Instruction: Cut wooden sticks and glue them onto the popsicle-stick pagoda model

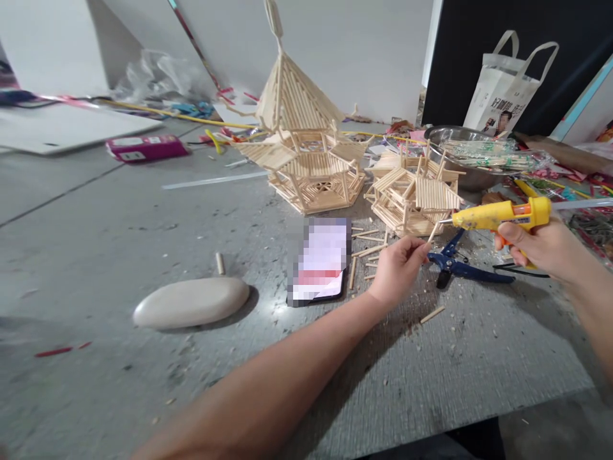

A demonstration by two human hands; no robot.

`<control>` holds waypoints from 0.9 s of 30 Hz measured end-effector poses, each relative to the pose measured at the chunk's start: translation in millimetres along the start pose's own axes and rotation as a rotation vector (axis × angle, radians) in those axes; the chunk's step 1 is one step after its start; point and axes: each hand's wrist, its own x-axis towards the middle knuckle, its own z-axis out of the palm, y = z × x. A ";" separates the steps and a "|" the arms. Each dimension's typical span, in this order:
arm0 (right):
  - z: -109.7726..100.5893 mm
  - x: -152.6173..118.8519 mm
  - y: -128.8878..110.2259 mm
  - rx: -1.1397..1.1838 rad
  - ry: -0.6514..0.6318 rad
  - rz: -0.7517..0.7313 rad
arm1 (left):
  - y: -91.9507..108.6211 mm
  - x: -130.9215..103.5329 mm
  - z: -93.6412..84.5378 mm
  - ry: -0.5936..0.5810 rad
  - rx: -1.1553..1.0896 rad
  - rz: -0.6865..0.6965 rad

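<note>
Between the thumb and fingers of my left hand point(400, 267) is a short wooden stick point(433, 234), tilted up to the right. My right hand point(536, 246) grips a yellow hot glue gun point(498, 214) with a clear glue stick point(582, 204) out of its back. The gun's nozzle is at or very near the stick's upper end; whether they touch I cannot tell. Just behind stands a small, partly built stick pavilion point(414, 195). Blue-handled cutters point(460, 265) lie beneath the gun. Short cut sticks point(368, 249) are scattered left of my left hand.
A taller stick pavilion point(306, 147) with a pointed roof stands behind a phone point(323, 259). A smooth pale oval object point(191, 303) lies at left, with a purple packet point(147, 148) farther back. At back right are a metal bowl point(460, 176) of bagged sticks and a white bag point(500, 96).
</note>
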 end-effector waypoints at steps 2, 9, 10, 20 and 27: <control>-0.4 1.0 -1.9 0.042 -0.040 0.056 | 0.1 -0.2 -0.2 0.000 0.009 0.002; 2.6 3.0 -4.3 0.085 -0.010 0.062 | -1.0 0.1 0.0 0.001 -0.011 0.014; 3.1 3.1 -3.9 0.078 -0.001 0.058 | -1.0 0.3 0.1 0.001 -0.014 0.014; 4.1 3.3 -4.7 0.035 0.021 0.045 | -1.4 -0.3 0.4 0.009 -0.018 0.022; 3.9 2.1 -8.8 -0.018 0.044 0.050 | -2.5 0.5 0.6 0.006 -0.026 0.011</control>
